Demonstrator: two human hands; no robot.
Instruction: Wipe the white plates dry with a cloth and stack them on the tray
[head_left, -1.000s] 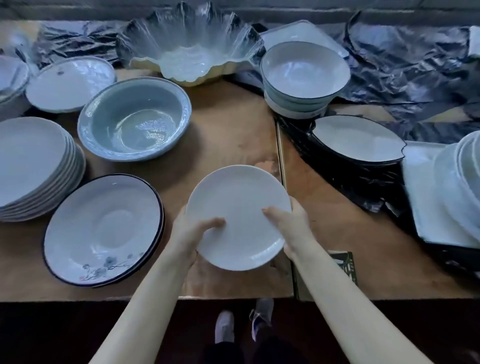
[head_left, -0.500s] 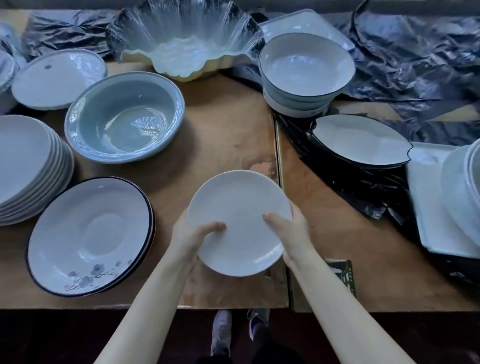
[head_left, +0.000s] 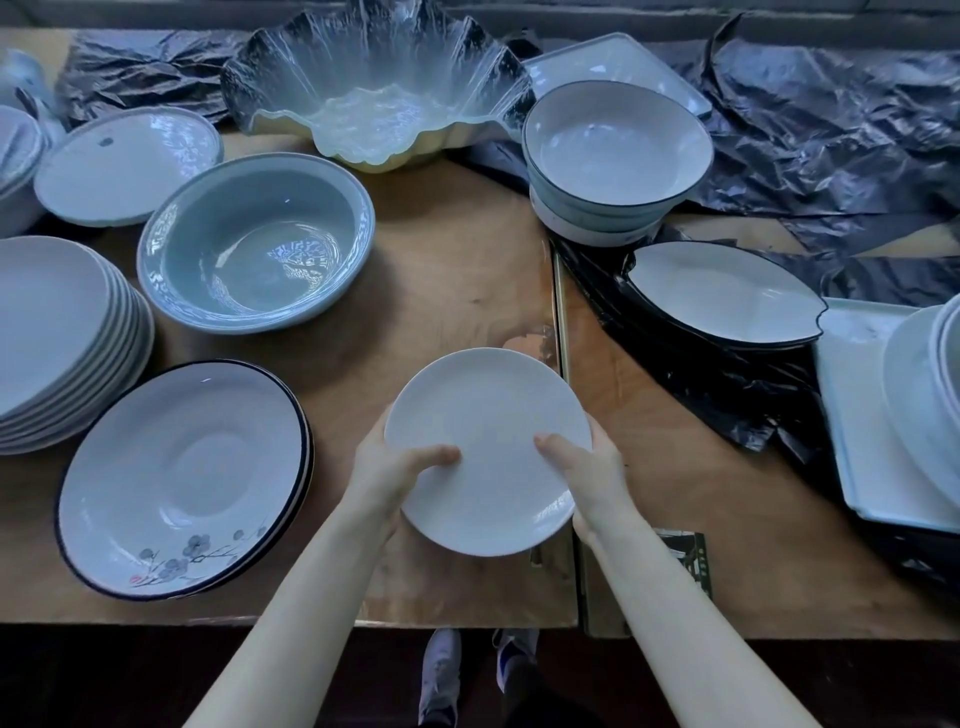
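White and unmarked, the plate (head_left: 483, 431) is held above the near part of the wooden table (head_left: 447, 270), face up and tilted a little toward the person. Against half a second ago almost nothing differs: the same plate sits in the same two-handed hold, only a touch lower in the view.

The left hand (head_left: 384, 478) grips the rim at 8 o'clock, with the thumb laid across the face and the fingers curled under, out of sight. The right hand (head_left: 592, 478) grips the rim at 4 o'clock in the mirrored way, thumb on top.

At 6 o'clock, beneath the forearms, two shoes (head_left: 441, 675) stand on the dark floor. At 5 o'clock a small dark printed card (head_left: 685, 556) lies near the table edge; its writing is too blurred to read.

At 9 o'clock lie dark-rimmed plates (head_left: 176, 478) painted with a blossom sprig. At 10 o'clock a stack of white plates (head_left: 52, 332) is cut off by the left edge. At 3 o'clock, well apart from the held plate, a pale tray (head_left: 857, 415) carries more white dishes (head_left: 924, 395).

Farther off, a grey-blue bowl (head_left: 254, 244) sits at 11 o'clock. A leaf-shaped dish (head_left: 722, 296) lies at 2 o'clock on black plastic sheet (head_left: 831, 130). Stacked bowls (head_left: 615, 140) stand at 1 o'clock and a wavy glass bowl (head_left: 374, 88) at 12. A far plate (head_left: 124, 166) bears a small grey mark, unreadable.
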